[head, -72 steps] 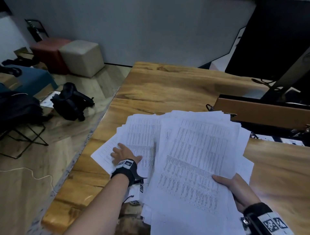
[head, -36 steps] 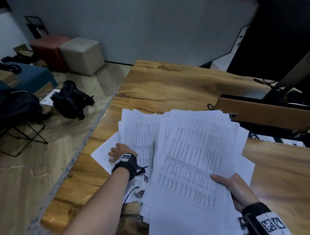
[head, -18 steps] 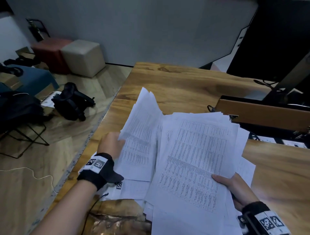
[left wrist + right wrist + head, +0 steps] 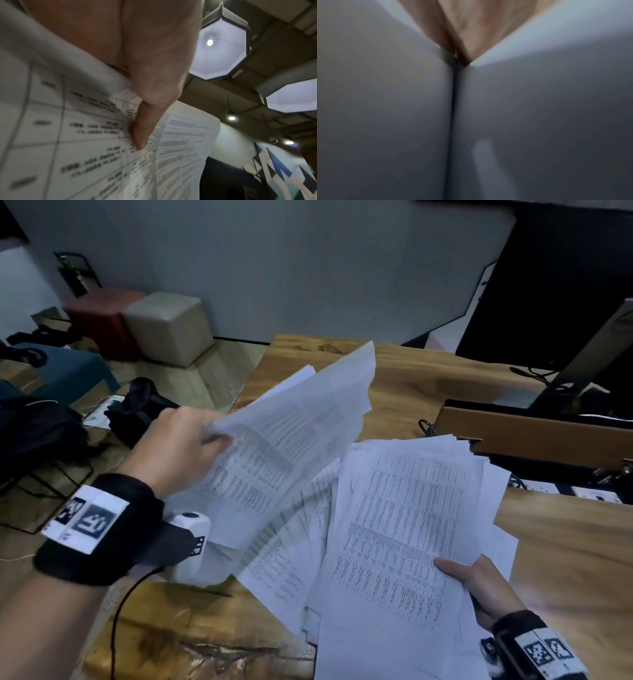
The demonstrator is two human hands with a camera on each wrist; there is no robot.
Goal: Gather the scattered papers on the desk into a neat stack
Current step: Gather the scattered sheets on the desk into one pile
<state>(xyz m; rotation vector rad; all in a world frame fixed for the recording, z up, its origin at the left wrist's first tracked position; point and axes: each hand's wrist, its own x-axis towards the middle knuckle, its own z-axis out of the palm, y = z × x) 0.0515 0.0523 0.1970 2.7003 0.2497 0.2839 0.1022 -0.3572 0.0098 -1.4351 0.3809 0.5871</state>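
Observation:
My left hand [image 4: 191,440] grips a few printed sheets [image 4: 294,436] by their left edge and holds them raised and tilted above the wooden desk [image 4: 411,392]. In the left wrist view the thumb [image 4: 142,129] presses on those sheets [image 4: 85,148]. My right hand [image 4: 479,587] holds the bigger fanned pile of printed papers [image 4: 404,529] at its lower right edge, thumb on top. More sheets [image 4: 284,570] lie fanned on the desk under the raised ones. The right wrist view shows only blurred paper [image 4: 385,121] and a bit of my right hand [image 4: 467,33].
A brown box [image 4: 534,436] and a monitor stand [image 4: 589,361] with cables sit at the desk's right back. The desk's left edge drops to a floor with a black bag [image 4: 137,409], beige [image 4: 171,326] and red stools.
My left hand went from resting flat on the left sheets to gripping them and lifting them off the desk, up and tilted. The right hand kept its hold on the pile.

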